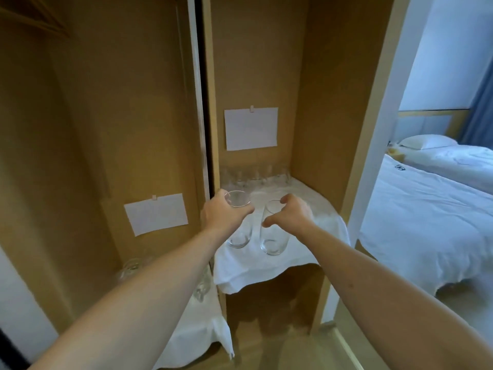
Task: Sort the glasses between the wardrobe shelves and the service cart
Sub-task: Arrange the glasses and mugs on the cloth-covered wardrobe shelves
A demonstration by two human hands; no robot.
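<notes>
A white-sheeted bed (432, 198) stands right, beside a blue curtain (480, 102).

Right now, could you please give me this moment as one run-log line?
left hand: grips left glass | right hand: grips right glass | both upright on cloth-covered shelf | more glasses behind

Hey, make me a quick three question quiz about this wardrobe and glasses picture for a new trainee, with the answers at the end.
1. True or false: the left hand grips a tall glass near its rim.
2. What covers the shelf under both tall glasses? A) white cloth B) bare wood C) a tray
3. What hangs on the wardrobe's back wall above the row of glasses?

Key: 1. True. 2. A. 3. A clipped sheet of white paper. The right hand holds the second tall glass.
</notes>
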